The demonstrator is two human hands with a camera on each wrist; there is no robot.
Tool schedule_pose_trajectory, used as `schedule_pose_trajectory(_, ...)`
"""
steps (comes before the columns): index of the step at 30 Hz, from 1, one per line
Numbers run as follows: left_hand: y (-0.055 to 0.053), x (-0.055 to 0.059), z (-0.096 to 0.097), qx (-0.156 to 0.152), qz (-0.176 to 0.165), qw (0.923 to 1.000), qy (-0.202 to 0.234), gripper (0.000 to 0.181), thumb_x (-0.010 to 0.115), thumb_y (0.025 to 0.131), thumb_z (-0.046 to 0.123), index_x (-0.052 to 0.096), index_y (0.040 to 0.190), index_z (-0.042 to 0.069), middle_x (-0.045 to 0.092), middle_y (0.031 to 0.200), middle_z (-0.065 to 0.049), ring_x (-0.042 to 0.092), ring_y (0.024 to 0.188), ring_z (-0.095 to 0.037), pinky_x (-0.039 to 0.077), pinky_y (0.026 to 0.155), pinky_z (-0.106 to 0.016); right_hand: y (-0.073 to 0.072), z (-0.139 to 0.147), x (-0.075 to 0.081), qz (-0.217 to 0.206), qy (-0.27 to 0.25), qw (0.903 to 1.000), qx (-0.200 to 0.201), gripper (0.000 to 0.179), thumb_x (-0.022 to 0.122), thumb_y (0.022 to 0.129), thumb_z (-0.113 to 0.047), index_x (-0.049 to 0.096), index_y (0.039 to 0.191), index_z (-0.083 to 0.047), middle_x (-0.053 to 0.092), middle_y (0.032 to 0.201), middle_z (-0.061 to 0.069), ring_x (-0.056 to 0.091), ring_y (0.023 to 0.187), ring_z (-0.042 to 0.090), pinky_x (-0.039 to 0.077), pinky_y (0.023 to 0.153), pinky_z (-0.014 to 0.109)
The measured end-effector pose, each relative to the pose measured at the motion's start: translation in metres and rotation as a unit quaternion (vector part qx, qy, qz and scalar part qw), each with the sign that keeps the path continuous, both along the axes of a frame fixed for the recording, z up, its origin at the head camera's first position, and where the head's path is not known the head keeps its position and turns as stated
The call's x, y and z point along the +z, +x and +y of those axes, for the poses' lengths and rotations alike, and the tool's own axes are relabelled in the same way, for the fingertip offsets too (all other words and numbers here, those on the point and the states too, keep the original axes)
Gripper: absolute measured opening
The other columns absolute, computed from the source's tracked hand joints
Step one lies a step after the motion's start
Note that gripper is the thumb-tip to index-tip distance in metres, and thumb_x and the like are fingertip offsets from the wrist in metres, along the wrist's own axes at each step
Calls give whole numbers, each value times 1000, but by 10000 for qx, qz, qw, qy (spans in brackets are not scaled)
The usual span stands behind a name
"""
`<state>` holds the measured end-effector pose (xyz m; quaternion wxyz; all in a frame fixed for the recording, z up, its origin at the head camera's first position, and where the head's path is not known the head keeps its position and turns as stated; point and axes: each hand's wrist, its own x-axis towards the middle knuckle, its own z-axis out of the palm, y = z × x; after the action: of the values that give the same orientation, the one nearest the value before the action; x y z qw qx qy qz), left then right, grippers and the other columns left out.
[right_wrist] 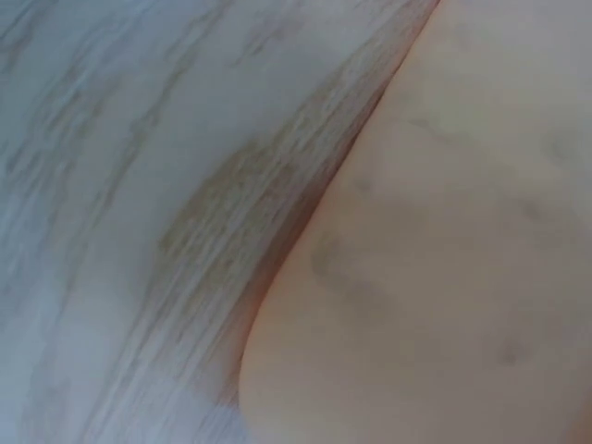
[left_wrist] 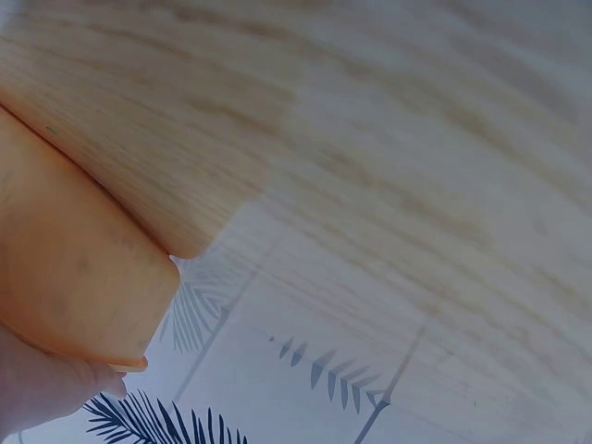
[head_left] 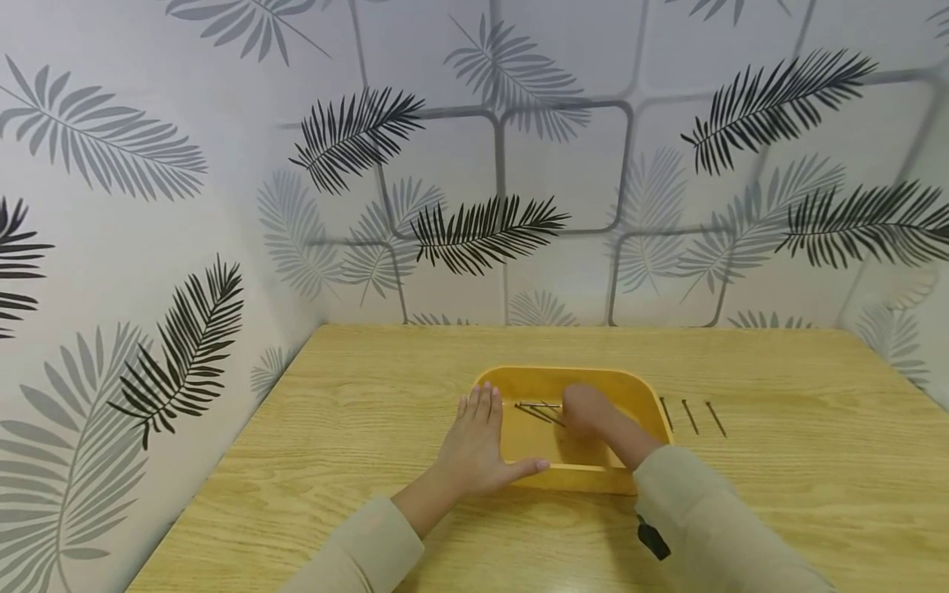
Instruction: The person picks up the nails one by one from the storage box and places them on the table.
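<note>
A yellow-orange plastic tray (head_left: 571, 478) with rounded corners stands on the table. My left hand (head_left: 474, 449) rests at its left end, fingers straight over the left rim and thumb lying along the front rim. The left wrist view shows fingertips (left_wrist: 79, 379) against the tray's rim. Inside the tray, my right hand (head_left: 589, 410) reaches down, blurred, its fingertips hidden. Just left of it lie several long, thin, dark screws or nails (head_left: 535, 413); one nearly level piece (head_left: 541, 404) ends right at the hand. The tray's outer wall (right_wrist: 444, 240) fills much of the right wrist view.
Three similar dark fasteners (head_left: 690, 417) lie roughly side by side on the wood-grain table (head_left: 356, 412), right of the tray. A small black piece (head_left: 653, 539) shows beneath the right sleeve (head_left: 704, 511). Behind the table stands a leaf-patterned wall (head_left: 556, 272).
</note>
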<state>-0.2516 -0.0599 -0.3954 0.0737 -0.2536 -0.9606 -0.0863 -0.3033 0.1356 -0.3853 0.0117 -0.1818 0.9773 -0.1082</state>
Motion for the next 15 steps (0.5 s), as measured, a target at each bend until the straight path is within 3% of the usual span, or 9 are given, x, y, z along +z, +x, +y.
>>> schedule_pose_trajectory(8, 1, 1, 0, -6, -23, 10000, -7, 108, 42, 79, 75, 20, 143, -9, 16, 152, -26, 13, 143, -37, 17, 116, -48, 2, 4, 6, 102, -601, 9981, -64, 44, 53, 74, 4, 28, 44, -16, 20, 45, -9, 18, 45, 6, 16, 44, 18)
schedule_pose_trajectory(15, 2, 2, -1, -15, -32, 10000, 34, 108, 43, 79, 75, 21, 144, -9, 16, 152, -25, 13, 142, -37, 17, 115, -48, 1, 8, 5, 247, -746, 9969, -52, 44, 53, 71, 6, 28, 43, -17, 21, 42, -11, 19, 42, 4, 15, 43, 15)
